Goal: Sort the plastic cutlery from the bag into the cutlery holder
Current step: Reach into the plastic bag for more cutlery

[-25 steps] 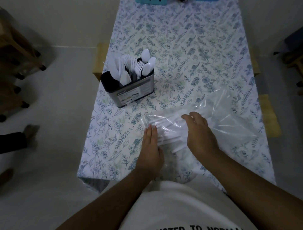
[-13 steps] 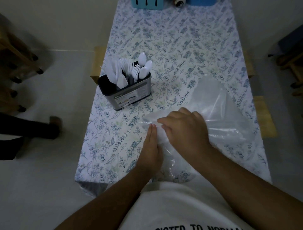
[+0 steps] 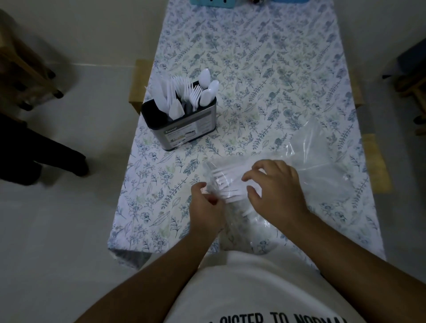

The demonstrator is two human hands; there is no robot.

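Note:
A clear plastic bag (image 3: 320, 166) lies on the floral tablecloth in front of me, with white plastic cutlery (image 3: 227, 184) bunched at its open left end. My left hand (image 3: 206, 207) pinches the bag's mouth edge. My right hand (image 3: 275, 186) rests on top of the cutlery with fingers curled and spread; whether it grips a piece I cannot tell. The metal cutlery holder (image 3: 184, 129) stands up and to the left, holding white knives, forks and spoons upright in separate compartments.
The table (image 3: 265, 69) is narrow, its left edge close to the holder. Teal and blue objects (image 3: 212, 1) sit at the far end. Wooden furniture stands on the left and right. A person's dark-clad leg (image 3: 57, 156) is on the floor at left.
My right hand slid left over the bag and then back a little, exposing cutlery handles at the opening. My left hand went from flat to pinching the bag's edge. The person's leg moved.

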